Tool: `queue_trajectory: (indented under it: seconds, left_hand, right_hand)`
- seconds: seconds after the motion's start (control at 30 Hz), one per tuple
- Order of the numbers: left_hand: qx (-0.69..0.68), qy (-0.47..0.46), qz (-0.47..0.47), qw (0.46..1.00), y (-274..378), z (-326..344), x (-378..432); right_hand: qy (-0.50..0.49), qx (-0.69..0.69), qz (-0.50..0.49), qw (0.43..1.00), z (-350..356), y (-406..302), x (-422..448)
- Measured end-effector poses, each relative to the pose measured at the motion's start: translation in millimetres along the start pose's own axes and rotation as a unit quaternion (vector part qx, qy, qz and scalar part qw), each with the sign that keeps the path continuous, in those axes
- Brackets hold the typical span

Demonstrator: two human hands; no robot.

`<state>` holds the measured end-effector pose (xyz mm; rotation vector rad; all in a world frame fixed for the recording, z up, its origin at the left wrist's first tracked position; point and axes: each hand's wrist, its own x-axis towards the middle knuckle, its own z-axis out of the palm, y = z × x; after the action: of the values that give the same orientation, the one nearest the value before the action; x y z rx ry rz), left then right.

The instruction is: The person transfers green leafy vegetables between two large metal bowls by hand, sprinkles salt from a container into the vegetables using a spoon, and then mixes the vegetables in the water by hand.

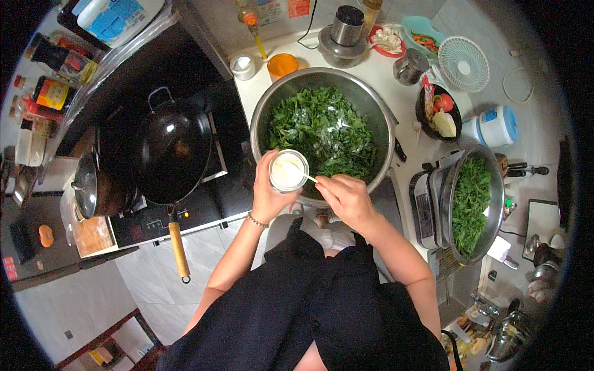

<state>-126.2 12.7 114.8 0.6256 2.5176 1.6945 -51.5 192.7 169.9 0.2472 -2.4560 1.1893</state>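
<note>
My left hand is closed around an open glass jar of white powder, above the near left rim of a big steel bowl. Between the fingers of my right hand is the handle of a small spoon, whose other end is inside the jar. The large steel bowl holds chopped leafy greens, with white powder scattered over their top. Whether powder lies on the spoon's tip cannot be told.
At left, a black wok rests on the stove, its wooden handle jutting nearer. A knife lies right of the bowl. An orange cup and a food chopper stand behind it. Another steel bowl of greens is at right.
</note>
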Motion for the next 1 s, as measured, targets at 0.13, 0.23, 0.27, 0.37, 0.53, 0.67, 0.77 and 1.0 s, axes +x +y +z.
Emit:
queue_trajectory:
  seconds: [0.13,0.23,0.27,0.37,0.53,0.67,0.77,1.0]
  left_hand:
    - [-0.015,-0.007,-0.011,1.0,-8.4,-4.3,-2.7]
    - [0.002,-0.012,0.009,1.0,-8.3,-4.4,-1.7]
    - [0.016,-0.014,0.018,1.0,-6.3,-4.9,-1.5]
    - [0.061,-0.015,0.05,0.997,-2.4,-6.1,1.2]
    - [0.084,-0.011,0.066,0.994,-0.3,-3.3,-1.1]
    - [0.105,-0.009,0.062,0.993,-5.2,-2.7,-3.6]
    - [0.113,0.005,0.027,0.993,-8.7,-5.4,-8.0]
    - [0.051,0.085,-0.019,0.995,-32.1,-21.8,-27.1]
  right_hand:
    - [-0.039,-0.035,-0.02,0.998,-11.5,-1.2,2.1]
    - [-0.042,-0.088,-0.042,0.994,-16.0,-7.0,9.7]
    - [-0.049,-0.094,-0.052,0.993,-12.5,-5.7,8.5]
    - [-0.057,-0.039,-0.019,0.997,-5.6,-2.4,-0.6]
    - [-0.051,0.12,0.264,0.956,-0.1,6.3,-2.4]
    - [-0.039,0.387,0.506,0.77,-5.4,22.4,2.5]
    - [-0.018,0.442,0.498,0.746,-16.2,31.8,6.4]
    - [0.053,0.308,0.453,0.835,-46.7,47.2,-2.1]
